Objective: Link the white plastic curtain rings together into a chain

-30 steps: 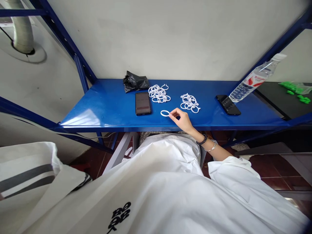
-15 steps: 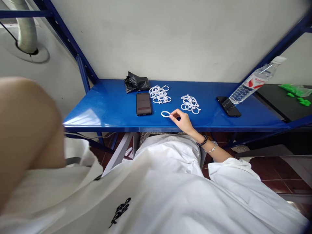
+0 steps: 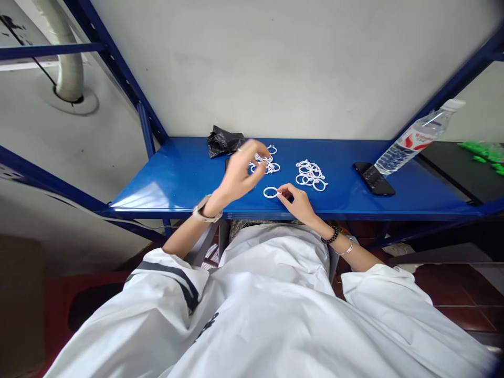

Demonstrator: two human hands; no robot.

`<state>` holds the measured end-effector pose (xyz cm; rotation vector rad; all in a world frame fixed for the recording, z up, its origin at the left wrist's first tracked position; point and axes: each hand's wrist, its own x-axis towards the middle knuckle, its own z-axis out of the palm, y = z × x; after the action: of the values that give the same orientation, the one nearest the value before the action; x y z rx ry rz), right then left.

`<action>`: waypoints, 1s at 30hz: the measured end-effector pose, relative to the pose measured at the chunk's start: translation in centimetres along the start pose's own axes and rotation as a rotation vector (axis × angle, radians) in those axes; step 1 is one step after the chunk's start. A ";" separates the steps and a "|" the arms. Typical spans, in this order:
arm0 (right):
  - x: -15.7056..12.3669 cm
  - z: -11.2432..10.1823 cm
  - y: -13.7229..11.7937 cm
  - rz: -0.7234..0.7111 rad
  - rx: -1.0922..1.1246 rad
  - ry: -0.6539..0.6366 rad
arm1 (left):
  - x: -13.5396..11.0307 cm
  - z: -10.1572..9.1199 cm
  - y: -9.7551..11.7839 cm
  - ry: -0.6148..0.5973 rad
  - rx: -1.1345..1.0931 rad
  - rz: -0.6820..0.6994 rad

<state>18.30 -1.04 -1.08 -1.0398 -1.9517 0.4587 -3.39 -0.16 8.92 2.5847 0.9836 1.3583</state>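
Observation:
My right hand (image 3: 295, 200) pinches the edge of a single white plastic ring (image 3: 270, 192) between thumb and fingertips, near the table's front edge. My left hand (image 3: 242, 170) hovers over the left pile of white rings (image 3: 271, 167), partly covering it. Its fingers are curved and apart, a little blurred, and nothing shows between them. A second pile of white rings (image 3: 311, 176) lies behind my right hand and to its right. Some rings in the left pile have an open gap with small knobs.
The blue table (image 3: 165, 178) stands against a wall. A crumpled black plastic bag (image 3: 223, 142) lies at the back. To the right are a black phone (image 3: 374, 179) and a leaning water bottle (image 3: 413, 139). Green pieces (image 3: 482, 151) lie on a dark surface further right. Another phone is mostly hidden by my left hand.
My left arm has come down from close to the camera, and the hand has moved over the left ring pile. My right hand still pinches the ring. The view has shifted slightly.

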 end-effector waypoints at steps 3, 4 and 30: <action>0.1 0.1 0.2 0.002 -0.002 0.002 | -1.5 4.2 -1.1 -0.218 -0.026 0.000; 0.1 0.1 0.3 -0.001 -0.006 0.007 | -2.3 5.6 -1.4 -0.280 -0.009 -0.006; -1.8 -0.6 0.1 -0.045 -0.032 0.038 | -7.0 7.6 -2.1 -0.236 -0.233 -0.133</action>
<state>19.40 -2.47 -1.71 -1.0155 -1.9504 0.3812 -1.56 -0.71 -1.41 2.3904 0.8831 1.0391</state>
